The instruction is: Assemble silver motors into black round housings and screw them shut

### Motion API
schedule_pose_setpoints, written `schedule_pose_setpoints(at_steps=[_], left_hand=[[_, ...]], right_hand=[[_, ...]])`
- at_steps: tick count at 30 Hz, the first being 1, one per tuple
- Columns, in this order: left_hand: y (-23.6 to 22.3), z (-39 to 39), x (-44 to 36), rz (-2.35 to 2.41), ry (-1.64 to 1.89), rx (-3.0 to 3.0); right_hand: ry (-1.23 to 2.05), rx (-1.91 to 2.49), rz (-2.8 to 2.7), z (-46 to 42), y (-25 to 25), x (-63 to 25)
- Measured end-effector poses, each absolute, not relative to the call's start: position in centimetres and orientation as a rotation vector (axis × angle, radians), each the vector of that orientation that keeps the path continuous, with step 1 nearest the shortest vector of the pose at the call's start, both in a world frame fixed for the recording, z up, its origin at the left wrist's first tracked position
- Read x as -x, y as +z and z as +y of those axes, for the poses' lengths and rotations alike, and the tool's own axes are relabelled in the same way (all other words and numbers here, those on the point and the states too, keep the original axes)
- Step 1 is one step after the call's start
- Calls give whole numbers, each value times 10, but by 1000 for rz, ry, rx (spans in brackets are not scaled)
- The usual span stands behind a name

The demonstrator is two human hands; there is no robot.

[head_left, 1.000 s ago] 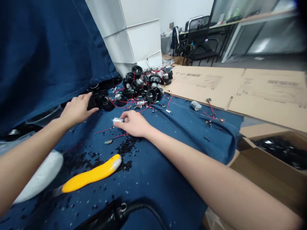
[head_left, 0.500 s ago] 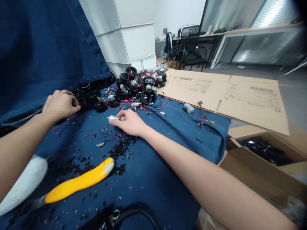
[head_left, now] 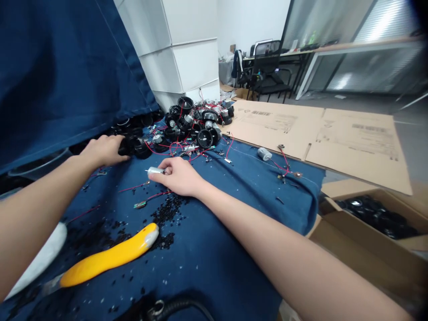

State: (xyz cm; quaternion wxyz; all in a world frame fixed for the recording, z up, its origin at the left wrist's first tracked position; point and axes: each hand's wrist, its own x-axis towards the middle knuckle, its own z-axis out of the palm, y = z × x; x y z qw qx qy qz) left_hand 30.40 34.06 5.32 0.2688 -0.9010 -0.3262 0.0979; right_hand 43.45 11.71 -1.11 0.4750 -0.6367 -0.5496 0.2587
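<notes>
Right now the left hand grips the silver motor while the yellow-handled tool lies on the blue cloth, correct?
Wrong hand: the head view shows the right hand gripping the silver motor. The yellow-handled tool does lie on the blue cloth.

Room observed: white wall (head_left: 252, 20), grey floor (head_left: 347, 104).
I note a black mesh chair (head_left: 269, 67) by a desk (head_left: 294, 53), light glaring through blinds (head_left: 377, 26).
</notes>
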Motion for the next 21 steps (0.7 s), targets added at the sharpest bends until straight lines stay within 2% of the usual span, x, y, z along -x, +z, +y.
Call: schedule_pose_setpoints(at_steps=[7, 14, 18, 21], left_hand=[[55, 342, -314, -889, 299, 2370], [96, 342, -290, -910, 203, 2416], [123, 309, -280, -877, 410, 2566], [126, 271, -275, -863, 673, 2751]], right_hand=[[627, 1564, -1302, 121, -15, -438], [691, 1507, -1222, 120, -14, -445], [816, 1427, -1200, 119, -14, -446], [855, 1398, -1217, 119, -14, -445]])
